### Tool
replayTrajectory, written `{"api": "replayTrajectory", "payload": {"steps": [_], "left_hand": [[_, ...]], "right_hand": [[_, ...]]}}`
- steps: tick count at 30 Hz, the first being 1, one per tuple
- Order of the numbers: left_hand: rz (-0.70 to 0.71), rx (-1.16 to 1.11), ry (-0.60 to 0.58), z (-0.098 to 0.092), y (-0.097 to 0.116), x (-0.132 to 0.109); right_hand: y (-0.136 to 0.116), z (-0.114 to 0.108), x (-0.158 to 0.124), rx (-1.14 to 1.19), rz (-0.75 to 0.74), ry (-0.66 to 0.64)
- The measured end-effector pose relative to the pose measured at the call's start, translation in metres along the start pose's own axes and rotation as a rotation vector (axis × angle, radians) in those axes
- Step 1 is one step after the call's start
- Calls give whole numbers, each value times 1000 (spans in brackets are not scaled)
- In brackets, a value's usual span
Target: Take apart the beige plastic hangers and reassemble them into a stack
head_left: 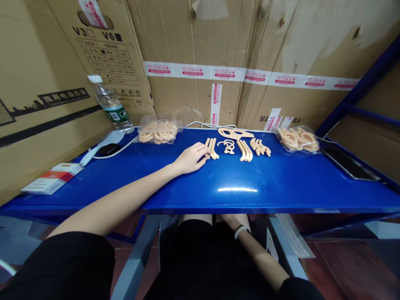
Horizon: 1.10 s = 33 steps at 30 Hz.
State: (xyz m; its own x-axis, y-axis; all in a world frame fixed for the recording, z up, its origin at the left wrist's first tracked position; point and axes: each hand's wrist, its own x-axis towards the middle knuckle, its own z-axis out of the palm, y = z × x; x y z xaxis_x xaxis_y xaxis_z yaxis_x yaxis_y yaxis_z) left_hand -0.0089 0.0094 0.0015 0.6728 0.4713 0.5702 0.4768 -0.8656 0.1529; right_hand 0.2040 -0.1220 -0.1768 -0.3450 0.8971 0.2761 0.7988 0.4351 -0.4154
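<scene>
My left hand [192, 158] reaches over the blue table, its fingers curled together. The fingertips are at the leftmost beige hanger arm [207, 142], one of a small group of curved beige plastic hanger arms [213, 149]. To the right of that group lie several thin beige hooks [229, 146], a second group of curved arms [245, 151] and several short wavy pieces [260, 147]. Behind them rests a larger beige looped piece [234, 133], like a folding hanger. My right hand [229, 221] is low in my lap, partly hidden by the table edge, its fingers out of sight.
Clear bags of beige parts lie at the back left [158, 131] and back right [298, 139]. A water bottle [114, 109], a small white-and-red box [53, 178], a black round object [109, 149] and a white cable are at left. A phone [350, 163] lies right. Cardboard [200, 100] walls the back.
</scene>
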Motion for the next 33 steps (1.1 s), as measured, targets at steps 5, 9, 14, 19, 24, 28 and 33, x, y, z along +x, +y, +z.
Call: {"api": "replayTrajectory", "payload": {"steps": [5, 9, 14, 19, 24, 28, 33], "left_hand": [[25, 32, 29, 1, 0, -2], [18, 47, 68, 0, 0, -1], [-50, 54, 64, 0, -7, 22], [-72, 90, -95, 17, -37, 80], [-65, 110, -278, 42, -65, 149], [-86, 146, -440, 54, -75, 183], [-90, 180, -592, 58, -76, 200]], "right_hand": [[-22, 76, 17, 151, 222, -238], [-10, 104, 8, 208, 337, -272], [4, 109, -14, 289, 403, -235], [-3, 112, -23, 317, 451, -226], [-6, 113, -27, 308, 479, -248], [-4, 111, -19, 308, 432, -273], [5, 97, -13, 354, 287, -321]]}}
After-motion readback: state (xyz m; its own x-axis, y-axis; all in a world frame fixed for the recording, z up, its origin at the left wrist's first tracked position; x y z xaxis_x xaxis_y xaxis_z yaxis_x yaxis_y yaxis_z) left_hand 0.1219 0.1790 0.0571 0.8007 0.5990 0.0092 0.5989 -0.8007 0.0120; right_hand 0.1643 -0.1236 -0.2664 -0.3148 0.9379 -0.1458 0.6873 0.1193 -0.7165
